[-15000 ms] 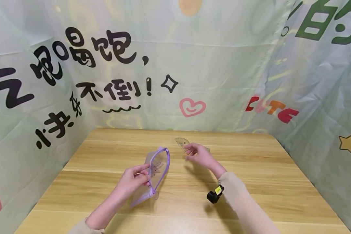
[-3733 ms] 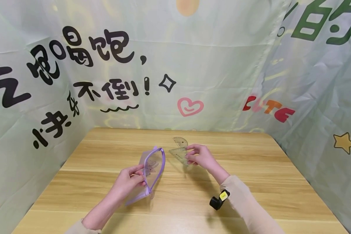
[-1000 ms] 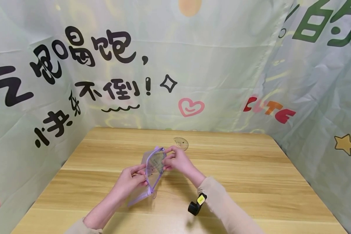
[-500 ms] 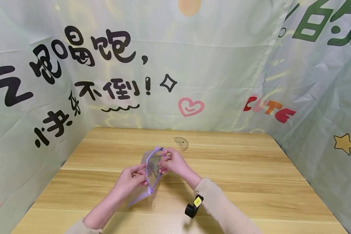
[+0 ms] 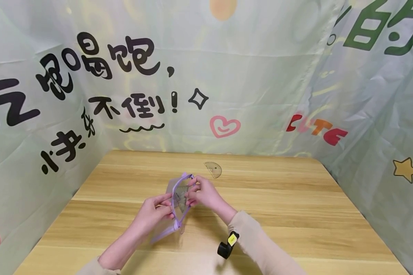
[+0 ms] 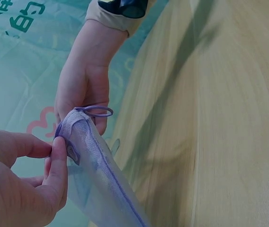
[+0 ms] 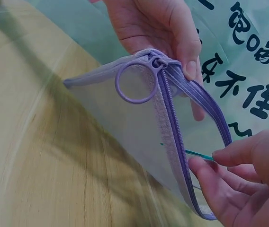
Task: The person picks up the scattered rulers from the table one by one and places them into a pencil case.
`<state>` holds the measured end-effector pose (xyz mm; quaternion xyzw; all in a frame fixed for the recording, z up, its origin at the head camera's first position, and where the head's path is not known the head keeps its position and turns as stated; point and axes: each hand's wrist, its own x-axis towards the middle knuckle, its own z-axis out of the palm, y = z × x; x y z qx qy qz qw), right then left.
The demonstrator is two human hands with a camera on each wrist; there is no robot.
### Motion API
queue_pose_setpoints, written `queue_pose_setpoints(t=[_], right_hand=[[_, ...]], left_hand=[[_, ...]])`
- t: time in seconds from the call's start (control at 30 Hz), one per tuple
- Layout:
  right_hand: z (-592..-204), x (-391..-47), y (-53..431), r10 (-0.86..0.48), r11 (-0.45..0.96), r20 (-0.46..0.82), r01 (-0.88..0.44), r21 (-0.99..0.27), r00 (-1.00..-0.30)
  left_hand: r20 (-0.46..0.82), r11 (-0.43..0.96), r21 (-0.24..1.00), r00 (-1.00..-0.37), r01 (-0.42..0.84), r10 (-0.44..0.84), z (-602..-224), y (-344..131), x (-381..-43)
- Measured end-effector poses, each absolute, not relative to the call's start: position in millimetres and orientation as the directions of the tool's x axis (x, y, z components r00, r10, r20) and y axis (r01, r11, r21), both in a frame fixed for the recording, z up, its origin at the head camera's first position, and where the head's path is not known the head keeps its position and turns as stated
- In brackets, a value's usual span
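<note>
My left hand point(image 5: 155, 211) pinches one side of the mouth of a see-through zip pouch point(image 5: 163, 233) with purple edging. The pouch stands tilted, its zip undone and its mouth toward the right. At that mouth, my right hand point(image 5: 204, 194) pinches a clear set square point(image 5: 181, 196), which lies mostly within the pouch. From the right wrist view, the set square's teal edge point(image 7: 200, 155) shows between thumb and finger. A purple ring point(image 7: 118, 87) hangs from the zip end. Other clear pieces inside are hard to make out. Behind my right hand, a clear protractor point(image 5: 213, 169) lies flat.
A wooden table point(image 5: 278, 198) carries everything. Printed cloth point(image 5: 261, 84) closes off its back and both sides. A small black camera point(image 5: 224, 249) with a yellow label sits at my right wrist.
Earlier my right hand lifted the set square near the protractor, then carried it left to the pouch. Over the last second it has slid further inside. My left hand keeps its grip.
</note>
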<state>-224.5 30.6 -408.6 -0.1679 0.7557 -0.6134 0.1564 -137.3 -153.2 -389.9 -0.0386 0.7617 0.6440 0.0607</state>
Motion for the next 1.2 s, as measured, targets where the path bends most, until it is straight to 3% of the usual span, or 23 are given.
queue_pose_setpoints(t=[0.57,1.2], right_hand=[[-413.1,-227.9,33.6,-0.415,0.387,0.108,-0.283,-0.878,-0.903],[-410.9,-228.5,38.3,-0.386,0.415,0.098,-0.267,-0.870,-0.917]], left_hand=[[-0.150,0.170,0.975,-0.988,-0.143,0.033,-389.8,-153.2,-136.4],[-0.152,0.159,0.976,-0.988,-0.148,0.017,-390.7,-151.8,-137.0]])
